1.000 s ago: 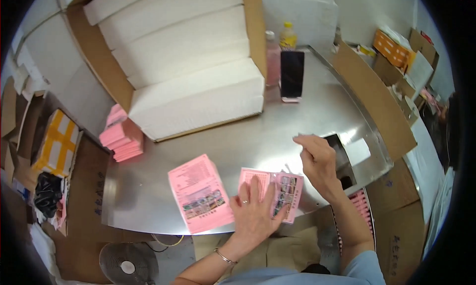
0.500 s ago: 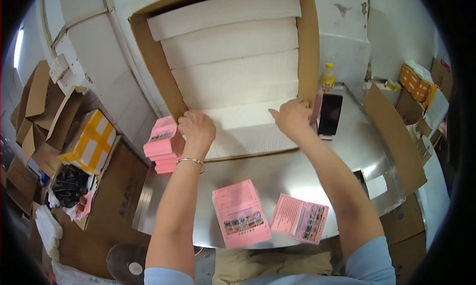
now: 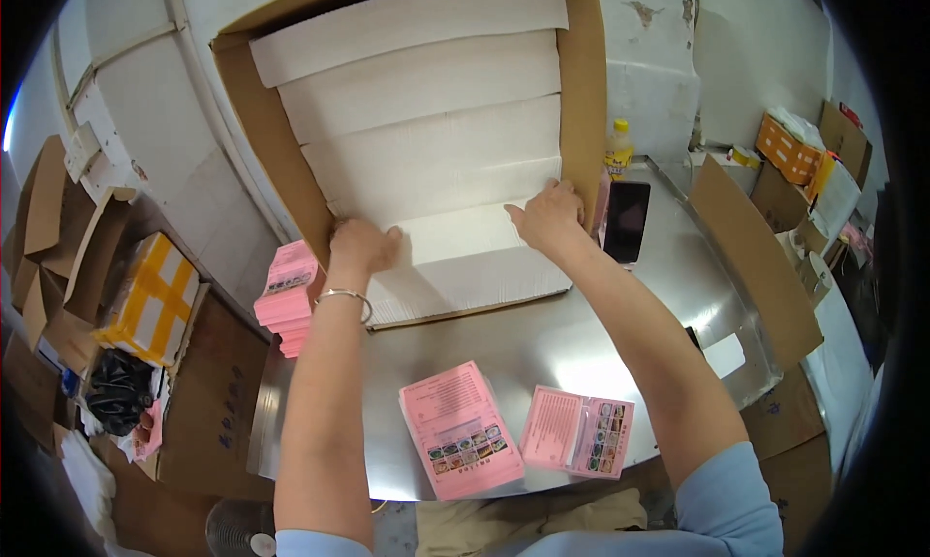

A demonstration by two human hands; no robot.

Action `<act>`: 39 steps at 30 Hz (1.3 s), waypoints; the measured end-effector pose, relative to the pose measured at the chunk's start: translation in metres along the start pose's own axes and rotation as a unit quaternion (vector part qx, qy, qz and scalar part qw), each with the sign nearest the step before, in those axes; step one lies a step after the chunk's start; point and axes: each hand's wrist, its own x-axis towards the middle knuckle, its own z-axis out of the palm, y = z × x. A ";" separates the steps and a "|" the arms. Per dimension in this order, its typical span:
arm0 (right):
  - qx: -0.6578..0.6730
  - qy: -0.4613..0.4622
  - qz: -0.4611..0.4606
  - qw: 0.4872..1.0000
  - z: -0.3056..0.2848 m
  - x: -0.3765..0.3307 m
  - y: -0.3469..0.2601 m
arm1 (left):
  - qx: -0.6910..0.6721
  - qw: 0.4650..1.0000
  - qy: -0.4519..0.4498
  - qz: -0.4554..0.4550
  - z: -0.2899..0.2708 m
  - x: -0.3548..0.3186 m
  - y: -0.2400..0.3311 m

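Note:
A big cardboard box (image 3: 281,170) lies open on a shiny metal table (image 3: 542,354), filled with rows of stacked white paper (image 3: 426,140). My left hand (image 3: 363,245) grips the left end of the nearest white stack (image 3: 455,257). My right hand (image 3: 547,216) grips its right end, fingers curled over the top edge. A bracelet circles my left wrist. Near the table's front edge lie a pile of pink leaflets (image 3: 460,429) and one folded pink leaflet (image 3: 578,431).
Another pile of pink leaflets (image 3: 287,295) sits at the table's left edge. A black phone (image 3: 626,222) and a yellow bottle (image 3: 618,150) stand right of the box. Cardboard boxes (image 3: 145,300) and a black bag (image 3: 116,392) crowd the floor at left; more cartons (image 3: 804,160) at right.
Both hands left the pink leaflets at the table's front and reached forward to the white stack in the box. The view tilted up toward the box.

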 end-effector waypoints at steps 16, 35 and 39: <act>0.318 -0.263 0.043 0.910 -0.050 0.012 0.022 | -0.259 0.895 -0.344 -0.117 -0.046 0.000 -0.014; 0.451 0.273 0.079 0.846 -0.007 -0.151 0.081 | -0.436 0.870 0.228 -0.012 -0.009 -0.185 0.080; 0.464 0.234 0.114 0.847 0.059 -0.188 0.167 | -0.392 0.888 0.229 0.070 0.027 -0.194 0.147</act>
